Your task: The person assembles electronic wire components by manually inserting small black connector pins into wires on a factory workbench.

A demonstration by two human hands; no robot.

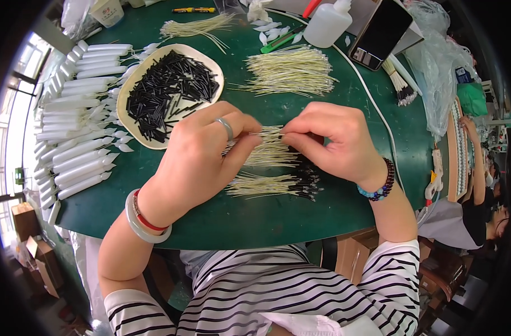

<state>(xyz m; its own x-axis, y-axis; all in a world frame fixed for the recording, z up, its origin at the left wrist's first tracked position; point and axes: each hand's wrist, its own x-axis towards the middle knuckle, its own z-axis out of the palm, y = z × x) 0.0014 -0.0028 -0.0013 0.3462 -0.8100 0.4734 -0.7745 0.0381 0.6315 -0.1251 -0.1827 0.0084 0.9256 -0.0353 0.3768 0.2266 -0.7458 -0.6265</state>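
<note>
Over the middle of the table my left hand [197, 154] and my right hand [336, 140] face each other, thumbs and forefingers pinched. A thin pale wire [269, 134] seems to run between the fingertips; its ends are hidden in them. Right below lies a bundle of similar wires [272, 157]. Nearer me is another bundle [255, 186], with black sleeves [307, 186] on its right ends. Beside my left hand stands a cream bowl [221, 78] of short black tubes [166, 84]. Beyond my hands rests a large wire pile [292, 70].
White candle-shaped pieces [82, 157] line the left side. Along the back are a small wire bunch [197, 28], a green cutter [280, 42], a white bottle [328, 25] and a phone [381, 33]. A white cable [373, 95] crosses the right. Another person [474, 207] sits at far right.
</note>
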